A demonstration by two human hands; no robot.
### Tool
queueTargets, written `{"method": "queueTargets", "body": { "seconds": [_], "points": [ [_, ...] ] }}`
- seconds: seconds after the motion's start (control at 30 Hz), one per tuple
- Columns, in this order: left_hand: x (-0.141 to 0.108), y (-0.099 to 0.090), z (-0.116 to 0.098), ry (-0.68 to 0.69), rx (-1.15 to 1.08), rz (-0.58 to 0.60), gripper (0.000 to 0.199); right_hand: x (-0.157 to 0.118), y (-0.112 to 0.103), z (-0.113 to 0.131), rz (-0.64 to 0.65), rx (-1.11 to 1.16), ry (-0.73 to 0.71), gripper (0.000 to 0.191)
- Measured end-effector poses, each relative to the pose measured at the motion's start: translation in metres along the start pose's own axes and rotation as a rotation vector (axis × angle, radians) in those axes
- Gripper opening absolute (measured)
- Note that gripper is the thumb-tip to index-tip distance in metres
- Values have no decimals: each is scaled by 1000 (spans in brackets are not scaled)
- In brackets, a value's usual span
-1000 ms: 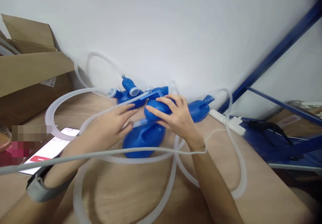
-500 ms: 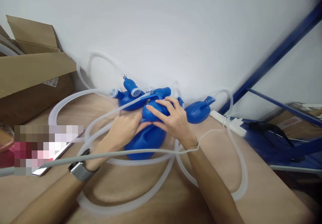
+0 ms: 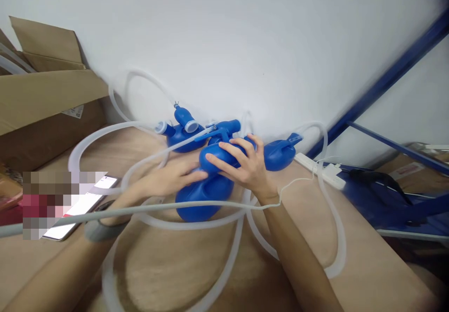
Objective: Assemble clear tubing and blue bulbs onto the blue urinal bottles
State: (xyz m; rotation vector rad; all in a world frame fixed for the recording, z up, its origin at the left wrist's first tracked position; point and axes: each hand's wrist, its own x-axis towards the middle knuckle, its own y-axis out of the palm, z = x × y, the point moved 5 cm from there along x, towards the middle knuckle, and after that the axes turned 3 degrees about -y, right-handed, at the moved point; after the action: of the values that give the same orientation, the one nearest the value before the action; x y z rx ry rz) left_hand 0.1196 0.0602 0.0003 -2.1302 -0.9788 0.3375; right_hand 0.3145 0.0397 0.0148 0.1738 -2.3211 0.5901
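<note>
Blue plastic bottles with pale hoses stand in a group on the wooden table. My right hand [image 3: 245,164] lies with fingers spread over the rounded blue part [image 3: 213,157] of the middle bottle, touching it. My left hand [image 3: 171,176], somewhat blurred, is at the left side of this part, its fingers near or against it; its grip is unclear. Below both hands shows a wide blue bottle body [image 3: 205,199]. A blue bottle with round pale caps [image 3: 184,136] is behind on the left, and another blue bottle [image 3: 279,154] is on the right.
Pale hoses [image 3: 224,274] loop over the table [image 3: 168,260]. A thin grey cable [image 3: 154,210] crosses in front of my hands. On the left are a lit phone [image 3: 84,204] and a cardboard box [image 3: 45,97]; on the right, a power strip [image 3: 322,171] and blue frame [image 3: 393,78].
My left hand has drawn back to the left, and its wrist has turned. My right hand has shifted slightly right and spread over the blue part. The front hose loop has moved downward.
</note>
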Motion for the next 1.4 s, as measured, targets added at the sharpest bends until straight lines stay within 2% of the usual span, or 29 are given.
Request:
{"method": "queueTargets", "body": {
  "seconds": [0.07, 0.1, 0.23, 0.3, 0.5, 0.7, 0.8, 0.93, 1.0, 1.07, 1.13, 1.2, 1.27, 1.33, 1.4],
  "points": [
    [-1, -6, -7, 117, 221, -184, 46, -1, 1, -4, -1, 52, -2, 40],
    [-2, -6, -9, 136, 318, -222, 46, -1, 1, -5, 11, 86, -4, 44],
    [-7, -2, -16, 110, 681, -236, 36, 1, -4, -15, 87, 201, 50, 50],
    [-10, -1, -21, 158, 822, -282, 30, 4, -9, -20, 122, 272, 104, 50],
    [-16, 3, -29, 381, 1036, -383, 28, 10, -11, -30, 294, 537, 276, 66],
    [-22, 2, -32, 476, 1119, -447, 30, 12, -9, -34, 466, 751, 373, 68],
    [-21, 0, -34, 449, 1079, -462, 33, 13, -9, -33, 451, 758, 381, 67],
    [-16, -11, -24, 294, 876, -389, 38, 9, -14, -40, 297, 524, 269, 62],
    [-15, -19, -6, 165, 740, -304, 46, 1, -19, -49, 227, 364, 214, 51],
    [-14, -28, 21, -13, 618, -216, 54, -8, -28, -64, 119, 262, 270, 48],
    [-14, -33, 50, -195, 538, -148, 58, -15, -34, -77, 4, 318, 387, 62],
    [-12, -34, 68, -302, 516, -150, 66, -17, -33, -80, -66, 434, 491, 77],
    [-10, -37, 69, -304, 522, -283, 83, -12, -21, -70, -57, 524, 537, 81],
    [-9, -39, 55, -198, 468, -444, 91, -4, -2, -50, 23, 579, 510, 71],
    [-11, -37, 37, -76, 282, -474, 92, 3, 14, -27, 69, 628, 436, 63]
  ]
}}
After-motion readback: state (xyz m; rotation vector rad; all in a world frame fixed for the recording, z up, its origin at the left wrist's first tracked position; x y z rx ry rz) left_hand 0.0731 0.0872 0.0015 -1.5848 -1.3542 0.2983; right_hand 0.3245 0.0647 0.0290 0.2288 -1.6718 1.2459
